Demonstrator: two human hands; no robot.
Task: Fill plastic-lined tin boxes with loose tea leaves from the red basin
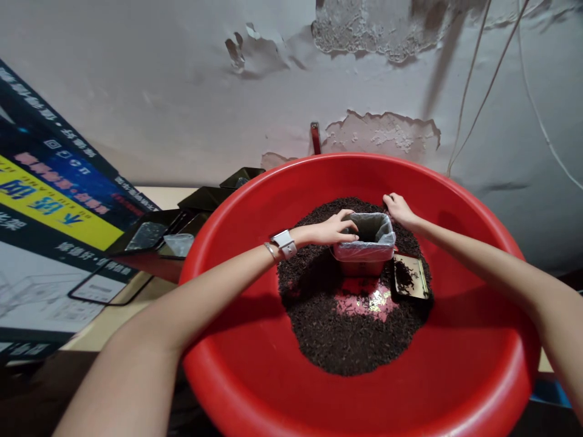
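Observation:
A square tin (362,267), lined with a clear plastic bag (385,243) folded over its rim, stands upright in a big red plastic basin (246,358). Around it lies a bed of dark, dry, tea-like leaves (355,352). My left hand (339,229) grips the tin's left rim, its fingers reaching over the bagged edge. Beyond the tin's far right corner is my right hand (398,209), its fingers curled in; what they hold, if anything, is hidden. A shallow rectangular lid (416,276) with some leaves in it lies to the right of the tin.
Dark open boxes (200,200), some with clear plastic inside, stand left of the basin. A large printed carton (50,212) leans farther left, near a thin black frame (109,302). Behind is a peeling wall (204,109) with hanging cords (478,103).

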